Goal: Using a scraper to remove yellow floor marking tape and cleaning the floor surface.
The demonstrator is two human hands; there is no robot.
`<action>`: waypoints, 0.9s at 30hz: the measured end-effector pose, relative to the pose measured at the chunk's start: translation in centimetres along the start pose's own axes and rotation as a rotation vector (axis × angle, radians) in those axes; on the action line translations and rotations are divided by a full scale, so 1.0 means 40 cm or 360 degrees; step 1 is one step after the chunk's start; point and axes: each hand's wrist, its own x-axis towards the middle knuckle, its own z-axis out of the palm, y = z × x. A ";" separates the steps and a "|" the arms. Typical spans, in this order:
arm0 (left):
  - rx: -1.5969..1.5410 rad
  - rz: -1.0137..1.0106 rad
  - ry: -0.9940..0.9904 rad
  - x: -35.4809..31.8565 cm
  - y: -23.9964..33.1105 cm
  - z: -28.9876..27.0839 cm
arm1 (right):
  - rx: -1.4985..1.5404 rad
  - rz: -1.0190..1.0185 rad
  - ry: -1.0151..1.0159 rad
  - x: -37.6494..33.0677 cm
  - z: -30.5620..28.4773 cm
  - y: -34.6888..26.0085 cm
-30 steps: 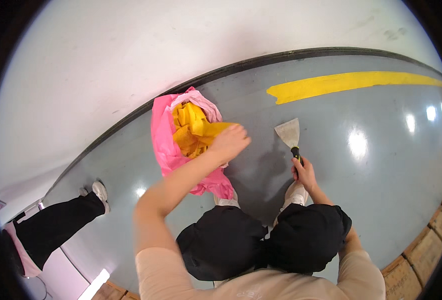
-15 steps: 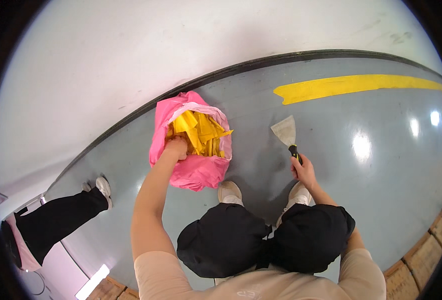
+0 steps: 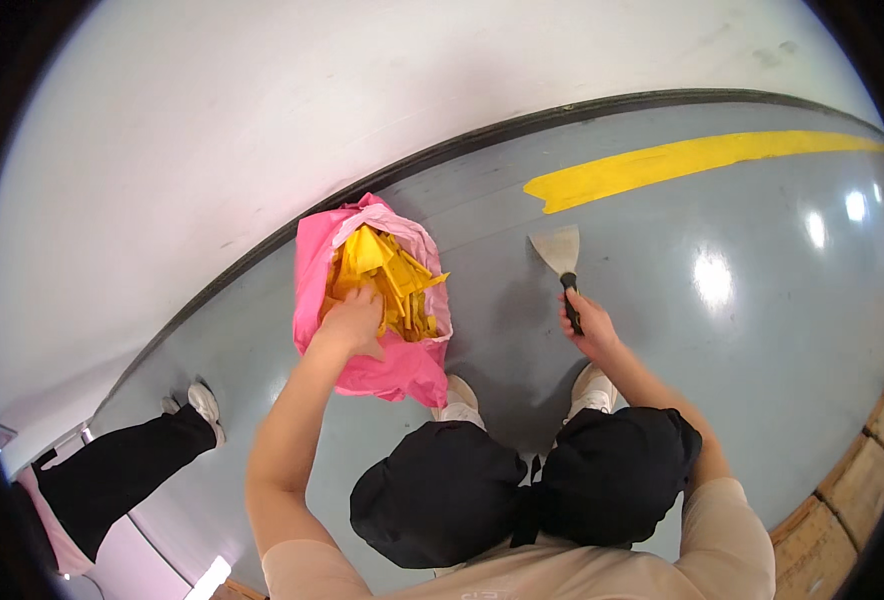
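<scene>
Person crouched on glossy grey floor [image 3: 762, 400]. Left hand [image 3: 352, 320] at the rim of a crumpled pink plastic bag [image 3: 402, 365], fingers curled, pinching the rim. Bag sits on the floor at 11 o'clock from the knees, stuffed with yellow tape scraps [image 3: 387, 280]. Right hand [image 3: 590, 328] at 1 o'clock, fingers wrapped tight round a black-handled metal scraper [image 3: 560, 262], blade on the floor. Yellow floor stripe [image 3: 682, 160] near, at 1 o'clock from the blade.

The bag [image 3: 374, 300] lies left of the scraper [image 3: 560, 262], scraps [image 3: 387, 280] inside it.
</scene>
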 end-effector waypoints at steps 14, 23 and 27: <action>-0.1886 0.0156 -0.0200 0.326 0.381 -0.016 | 0.0309 -0.0076 -0.0186 0.116 0.152 -0.016; -0.2981 -0.0376 -0.0626 0.372 0.491 0.013 | 0.0327 0.0192 -0.0014 0.028 0.159 -0.015; -0.2770 -0.0290 -0.0560 0.459 0.451 -0.015 | 0.0135 0.0132 0.0106 0.068 0.202 -0.045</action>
